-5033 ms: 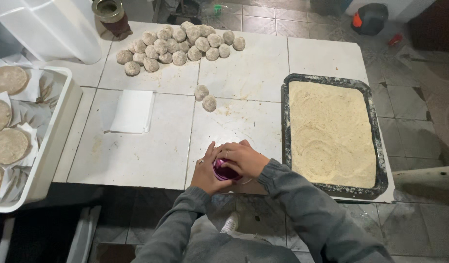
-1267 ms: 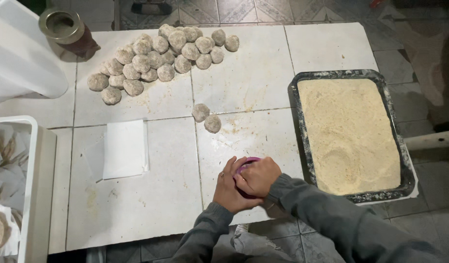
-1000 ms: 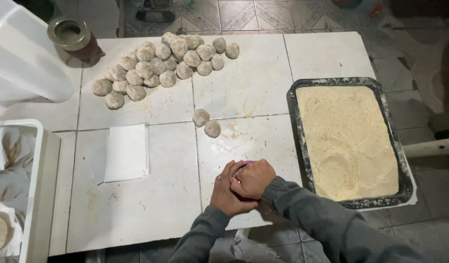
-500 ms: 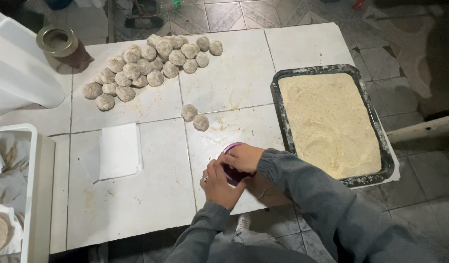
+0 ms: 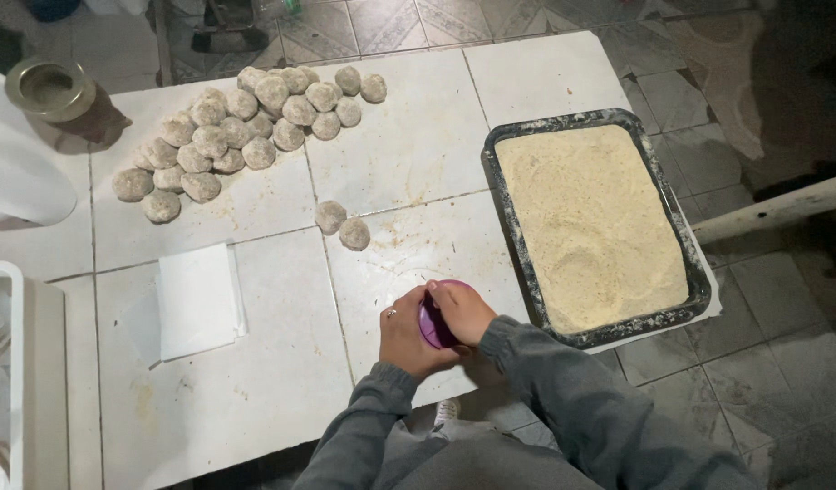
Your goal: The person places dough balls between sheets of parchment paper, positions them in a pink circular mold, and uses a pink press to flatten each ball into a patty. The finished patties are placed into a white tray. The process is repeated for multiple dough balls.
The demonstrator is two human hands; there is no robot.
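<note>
Both hands closed around a purple round press at the near edge of the white tiled surface.

Left hand (image 5: pixel 409 338) and right hand (image 5: pixel 465 311) wrap curled fingers on the purple press (image 5: pixel 432 319); two dough balls (image 5: pixel 342 225) lie just beyond, a crumb tray (image 5: pixel 500 172) to the right, over a tiled floor (image 5: pixel 763 299).

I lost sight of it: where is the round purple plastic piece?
The round purple plastic piece sits at the table's near edge, between both hands, left of the dark crumb tray.

Looks like a small food-prep kitchen: tiled desk (image 5: pixel 255 390), coated dough balls (image 5: pixel 245 127), tray of breadcrumbs (image 5: pixel 590 222).
</note>
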